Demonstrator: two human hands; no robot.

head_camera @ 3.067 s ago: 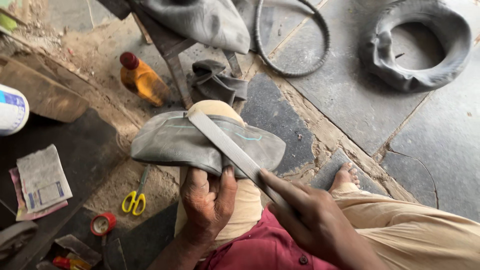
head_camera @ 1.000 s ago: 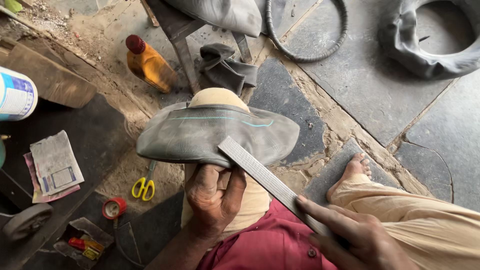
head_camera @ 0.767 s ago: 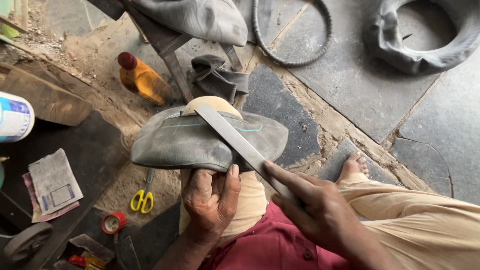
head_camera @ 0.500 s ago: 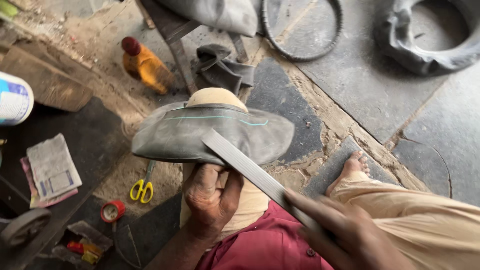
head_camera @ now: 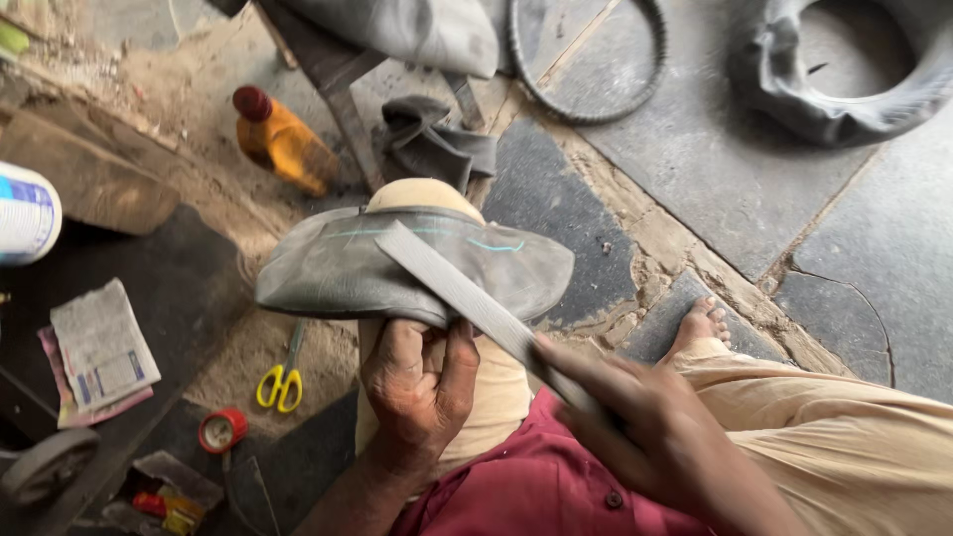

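A flattened grey rubber inner tube (head_camera: 328,273) with a faint blue line lies draped over my raised knee (head_camera: 422,195). My left hand (head_camera: 417,387) pinches its near edge against my thigh, thumb and fingers closed on the rubber. My right hand (head_camera: 645,437) grips the near end of a long flat metal file (head_camera: 452,290). The file's far end rests on top of the tube, slanting up to the left.
Yellow-handled scissors (head_camera: 280,382) and a red cap (head_camera: 221,430) lie on the ground at left. An orange bottle (head_camera: 283,144), folded rubber (head_camera: 432,149), a paper packet (head_camera: 99,347), a white can (head_camera: 25,213) and tyres (head_camera: 844,69) surround me. My bare foot (head_camera: 700,323) rests on stone slabs.
The file has been stroking back and forth across the tube; since half a second ago it slid forward up over the rubber. My left hand keeps the same hold.
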